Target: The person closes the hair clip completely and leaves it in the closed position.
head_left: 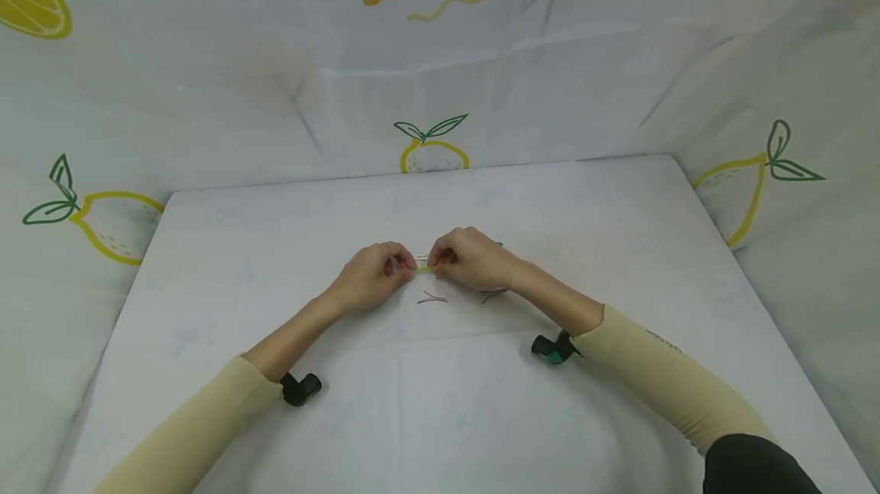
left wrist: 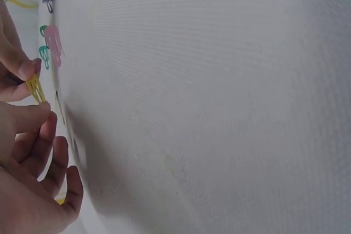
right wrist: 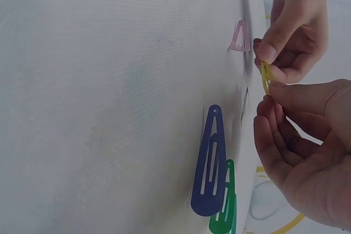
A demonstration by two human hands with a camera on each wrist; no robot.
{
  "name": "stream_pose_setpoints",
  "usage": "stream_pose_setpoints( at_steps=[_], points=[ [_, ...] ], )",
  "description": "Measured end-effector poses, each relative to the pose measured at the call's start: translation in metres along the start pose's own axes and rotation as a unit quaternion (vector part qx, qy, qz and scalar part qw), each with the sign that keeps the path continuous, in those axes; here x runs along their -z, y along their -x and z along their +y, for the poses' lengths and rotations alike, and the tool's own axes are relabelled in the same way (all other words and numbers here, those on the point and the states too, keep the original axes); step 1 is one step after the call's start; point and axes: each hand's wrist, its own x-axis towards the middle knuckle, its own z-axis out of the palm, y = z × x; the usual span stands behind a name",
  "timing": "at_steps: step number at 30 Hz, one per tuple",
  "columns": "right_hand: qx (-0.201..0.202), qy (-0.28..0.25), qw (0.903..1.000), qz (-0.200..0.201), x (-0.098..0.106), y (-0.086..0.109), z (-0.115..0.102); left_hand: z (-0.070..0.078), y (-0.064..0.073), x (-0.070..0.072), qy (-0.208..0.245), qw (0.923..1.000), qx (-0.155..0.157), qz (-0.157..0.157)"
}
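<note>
A yellow snap hair clip (left wrist: 36, 88) is stretched between my two hands. My left hand (head_left: 371, 274) pinches one end with thumb and forefinger. The other end is pinched by my right hand (head_left: 474, 259), and the right wrist view shows the clip (right wrist: 266, 76) spanning the small gap between the fingertips. Below the hands on the table lies a pink hair clip (head_left: 432, 298), standing partly open. A purple hair clip (right wrist: 209, 163) lies under the right hand, with a green hair clip (right wrist: 222, 212) beside it, partly covered.
A thin, pale clip (head_left: 422, 256) lies just behind the yellow one. The white table (head_left: 447, 402) meets a lemon-printed cloth wall (head_left: 241, 112) at the back and sides. Black camera mounts (head_left: 300, 389) stick out from both wrists over the table.
</note>
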Motion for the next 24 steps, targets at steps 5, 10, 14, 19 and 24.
stream_pose_setpoints(
  at_steps=[5, 10, 14, 19, 24],
  points=[
    [0.009, 0.007, 0.9996, 0.028, 0.0003, -0.0002, -0.0014, -0.0007, 0.0013, 0.0024, 0.015, 0.9998, -0.008, 0.010],
    [0.011, 0.003, 0.9988, 0.048, 0.0011, -0.0002, -0.0024, 0.0004, 0.0038, 0.0040, 0.026, 0.9991, -0.022, 0.025],
    [0.019, -0.006, 0.9981, 0.058, 0.0021, 0.0005, -0.0039, 0.0001, 0.0057, 0.0047, 0.034, 0.9980, -0.036, 0.040],
    [0.035, -0.019, 0.9966, 0.072, 0.0036, 0.0029, -0.0067, -0.0010, 0.0072, 0.0052, 0.044, 0.9957, -0.055, 0.061],
    [0.046, -0.035, 0.9945, 0.087, 0.0044, 0.0040, -0.0088, 0.0020, 0.0093, 0.0086, 0.056, 0.9937, -0.062, 0.075]
  ],
)
